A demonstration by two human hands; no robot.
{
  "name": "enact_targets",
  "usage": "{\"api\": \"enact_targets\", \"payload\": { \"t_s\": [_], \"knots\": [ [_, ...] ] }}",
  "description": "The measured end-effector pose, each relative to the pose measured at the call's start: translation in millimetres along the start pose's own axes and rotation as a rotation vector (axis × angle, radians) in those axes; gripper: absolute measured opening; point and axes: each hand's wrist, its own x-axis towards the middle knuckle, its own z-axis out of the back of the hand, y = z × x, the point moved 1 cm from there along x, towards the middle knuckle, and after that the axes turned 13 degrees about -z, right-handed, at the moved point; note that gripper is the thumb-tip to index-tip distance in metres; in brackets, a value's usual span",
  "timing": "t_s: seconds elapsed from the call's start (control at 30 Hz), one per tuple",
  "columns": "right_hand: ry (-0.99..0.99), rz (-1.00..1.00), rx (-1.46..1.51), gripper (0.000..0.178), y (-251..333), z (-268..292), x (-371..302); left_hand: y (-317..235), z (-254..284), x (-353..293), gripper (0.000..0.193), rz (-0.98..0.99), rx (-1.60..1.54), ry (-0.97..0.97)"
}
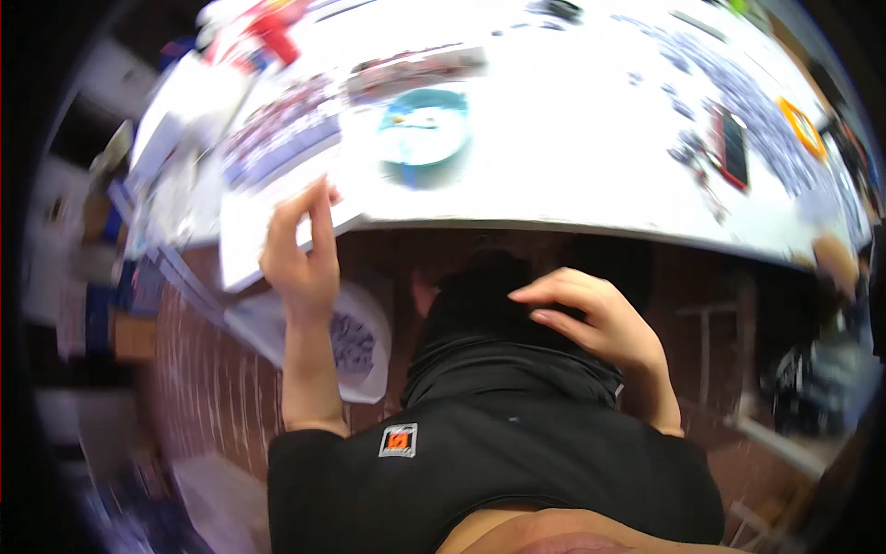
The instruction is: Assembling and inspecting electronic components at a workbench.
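Note:
My left hand [303, 245] is raised at the table's front edge, beside a white board or tray [242, 242] that juts past it. Its thumb and fingertips are pinched together; anything between them is too small or blurred to make out. Just beyond and to the right stands a round teal dish [452, 100] with a pale inside and a few small bits in it. Over my lap hovers my right hand [595, 314], with nothing in it, its fingers stretched out and the thumb apart.
Blurred rows of small pieces [286, 138] lie at the left of the white table [554, 175]. A white bin [374, 383] with small purplish pieces stands below. On the right are a red-edged phone [732, 148], an orange ring [801, 127] and scattered grey-blue pieces [748, 102].

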Motion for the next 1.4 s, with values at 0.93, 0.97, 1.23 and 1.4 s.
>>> {"api": "enact_targets", "payload": {
  "t_s": [0.93,0.97,1.23,1.4],
  "knots": [
    [-0.769,-0.556,-1.0,0.056,-138.6,237.7,215.4,-36.5,-129.7,-40.3,0.028,-0.001,-0.466,0.256],
    [-0.799,-0.481,-1.041,0.055,-137.1,236.9,212.4,-35.9,-130.0,-40.9,0.028,0.001,-0.448,0.247],
    [-0.719,-0.629,-1.012,0.03,-104.3,312.7,125.3,-37.4,-129.1,-34.8,0.026,0.027,-0.47,0.273],
    [-0.58,-0.73,-0.888,0.024,-99.0,300.8,96.3,-36.1,-128.2,-36.7,0.025,-0.005,-0.464,0.266]
  ]
}}
